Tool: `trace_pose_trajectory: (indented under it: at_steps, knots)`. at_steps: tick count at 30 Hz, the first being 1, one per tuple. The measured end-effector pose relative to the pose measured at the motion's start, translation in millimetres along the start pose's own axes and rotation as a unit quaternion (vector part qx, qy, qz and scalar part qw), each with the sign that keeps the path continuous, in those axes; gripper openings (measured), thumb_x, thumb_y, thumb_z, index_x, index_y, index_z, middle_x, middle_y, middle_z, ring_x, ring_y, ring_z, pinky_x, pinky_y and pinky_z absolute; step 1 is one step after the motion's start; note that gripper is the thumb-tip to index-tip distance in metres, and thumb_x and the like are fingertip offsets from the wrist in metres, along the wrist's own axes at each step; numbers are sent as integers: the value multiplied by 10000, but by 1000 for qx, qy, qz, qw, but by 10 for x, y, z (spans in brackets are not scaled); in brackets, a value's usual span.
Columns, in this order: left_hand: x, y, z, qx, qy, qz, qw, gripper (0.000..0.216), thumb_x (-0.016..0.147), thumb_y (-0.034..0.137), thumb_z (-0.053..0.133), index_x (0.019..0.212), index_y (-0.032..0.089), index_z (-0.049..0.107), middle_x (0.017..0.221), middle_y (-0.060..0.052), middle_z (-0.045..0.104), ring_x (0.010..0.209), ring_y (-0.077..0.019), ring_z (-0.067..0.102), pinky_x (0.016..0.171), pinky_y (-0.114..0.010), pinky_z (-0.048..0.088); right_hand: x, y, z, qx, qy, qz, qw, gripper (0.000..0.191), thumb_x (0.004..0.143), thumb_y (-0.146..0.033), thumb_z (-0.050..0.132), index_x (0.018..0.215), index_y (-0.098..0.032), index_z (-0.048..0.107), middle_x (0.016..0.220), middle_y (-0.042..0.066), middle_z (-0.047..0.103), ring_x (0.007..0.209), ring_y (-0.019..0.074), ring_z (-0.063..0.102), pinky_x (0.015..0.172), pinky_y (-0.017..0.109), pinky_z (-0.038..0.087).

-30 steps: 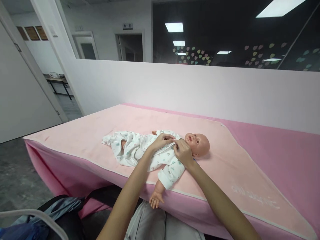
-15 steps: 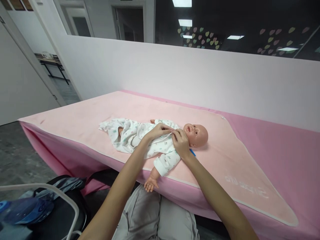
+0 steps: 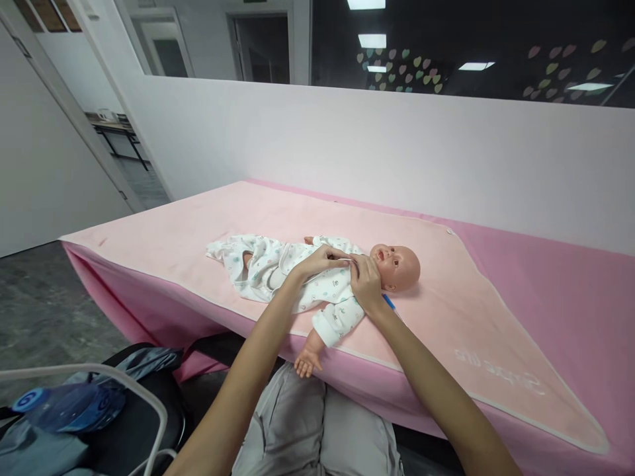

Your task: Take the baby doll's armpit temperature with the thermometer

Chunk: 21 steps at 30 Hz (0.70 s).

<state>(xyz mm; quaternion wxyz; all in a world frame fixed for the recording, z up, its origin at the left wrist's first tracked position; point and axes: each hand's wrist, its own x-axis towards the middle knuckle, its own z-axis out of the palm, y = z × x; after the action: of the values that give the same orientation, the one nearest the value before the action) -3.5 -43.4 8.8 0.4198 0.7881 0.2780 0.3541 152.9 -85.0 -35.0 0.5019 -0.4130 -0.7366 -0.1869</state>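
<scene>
A baby doll (image 3: 404, 268) lies on its back on the pink cloth, head to the right, one forearm (image 3: 308, 354) hanging over the near edge. It wears a white printed romper (image 3: 325, 289), its front partly open, with a leg showing through at the left. My left hand (image 3: 321, 260) is over the chest, fingertips pinching the romper's front edge. Close beside it, just below the doll's chin, my right hand (image 3: 366, 281) grips the same edge with bent fingers. The fingertips nearly meet, and exactly what lies between them is too small to make out.
A pale pink mat (image 3: 471, 317) covers the table over a darker pink cloth (image 3: 555, 277). Next to my right wrist lies a blue-ended, pen-like object (image 3: 389, 302). At lower left, a chair (image 3: 143, 410) holds a water bottle (image 3: 74, 406). A white wall (image 3: 397, 152) stands behind.
The whole view has shifted slightly, so everything appears a little further right. Both hands stay at the romper's chest, with the fingers moved only slightly.
</scene>
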Motion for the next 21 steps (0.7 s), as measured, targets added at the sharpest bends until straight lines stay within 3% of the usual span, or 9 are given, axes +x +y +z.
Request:
trace_pose_trajectory:
  at_steps: [7, 13, 21]
  knots:
    - [-14, -21, 6, -8, 2, -4, 1000, 421, 696, 373, 660, 1009, 92, 678, 650, -30, 625, 563, -100, 463, 501, -211, 343, -17, 15, 14, 32, 23, -3, 999, 215, 895, -175, 367, 1010, -181, 548, 903, 75, 619, 862, 185, 560, 808, 353, 468]
    - [-14, -6, 19, -39, 2, -14, 999, 389, 702, 350, 657, 992, 92, 686, 811, -79, 682, 717, -155, 556, 632, -245, 416, -4, 10, 7, 40, 22, -4, 999, 224, 896, -181, 354, 998, -183, 554, 898, 78, 619, 857, 187, 571, 799, 353, 483]
    - [-17, 38, 20, -54, -1, -19, 998, 326, 688, 319, 668, 940, 116, 704, 810, -59, 693, 787, -177, 590, 725, -268, 439, -1, 7, 11, 43, 11, 9, 999, 238, 900, -194, 337, 1009, -180, 548, 906, 86, 614, 868, 195, 568, 798, 368, 482]
